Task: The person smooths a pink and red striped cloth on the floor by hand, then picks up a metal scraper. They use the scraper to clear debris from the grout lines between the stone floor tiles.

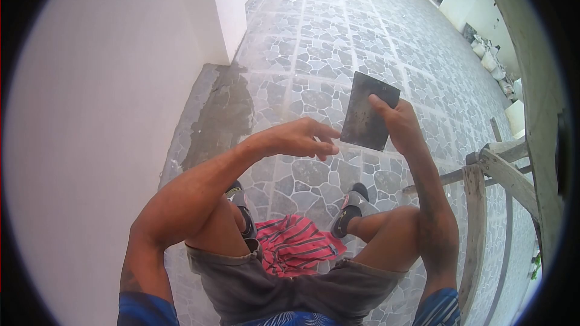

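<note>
My right hand (399,122) grips a dark, flat rectangular plate (365,111) by its right side, thumb across its face. The plate is held up in front of me, its surface smudged with grey marks. At its lower left corner is my left hand (305,139), fingers apart and pointing toward the edge, holding nothing. A red striped cloth (296,244) lies on the floor between my feet.
Stone-patterned tiles (314,105) cover the floor, with a wet grey patch (220,115) along the white wall (115,115) at left. A wooden frame (474,223) stands close at right. Bags (492,63) lie along the far right wall.
</note>
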`<state>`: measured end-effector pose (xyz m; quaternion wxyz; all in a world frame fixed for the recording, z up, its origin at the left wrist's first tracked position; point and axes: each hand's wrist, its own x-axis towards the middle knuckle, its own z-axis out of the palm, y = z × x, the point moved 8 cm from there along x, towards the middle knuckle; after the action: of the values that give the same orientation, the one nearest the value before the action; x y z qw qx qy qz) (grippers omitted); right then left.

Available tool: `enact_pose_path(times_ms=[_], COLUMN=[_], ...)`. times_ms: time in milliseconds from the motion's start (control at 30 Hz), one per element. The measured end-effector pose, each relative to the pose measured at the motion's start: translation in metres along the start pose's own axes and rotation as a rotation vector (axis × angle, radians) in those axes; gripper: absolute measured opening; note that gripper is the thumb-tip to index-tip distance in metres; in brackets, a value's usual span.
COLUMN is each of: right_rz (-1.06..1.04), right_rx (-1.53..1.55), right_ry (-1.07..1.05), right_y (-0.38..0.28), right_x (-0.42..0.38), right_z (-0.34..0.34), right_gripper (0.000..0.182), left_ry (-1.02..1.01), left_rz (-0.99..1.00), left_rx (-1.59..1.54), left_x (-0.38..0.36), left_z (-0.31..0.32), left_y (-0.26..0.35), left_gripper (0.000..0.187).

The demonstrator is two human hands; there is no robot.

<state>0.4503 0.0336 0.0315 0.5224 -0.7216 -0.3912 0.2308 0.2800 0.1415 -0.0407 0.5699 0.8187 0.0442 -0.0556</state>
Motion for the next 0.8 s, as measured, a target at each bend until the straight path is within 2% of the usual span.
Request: enact_pose_path(times_ms=[467, 800], right_rz=[0.021, 0.017], right_rx=[-0.041, -0.049], right_ry=[0.002, -0.012], right_y=[-0.004, -0.006], right_x=[-0.003, -0.004], right_z=[0.001, 0.004], right_gripper=[0.039, 0.038], left_ry=[-0.087, -0.106], left_rz=[-0.019, -0.028], left_rx=[0.212, 0.224], left_x=[-0.001, -0.001], left_z=[0.006, 0.008], left_y=[-0.010, -0.016], left_gripper=[0.055, 0.055])
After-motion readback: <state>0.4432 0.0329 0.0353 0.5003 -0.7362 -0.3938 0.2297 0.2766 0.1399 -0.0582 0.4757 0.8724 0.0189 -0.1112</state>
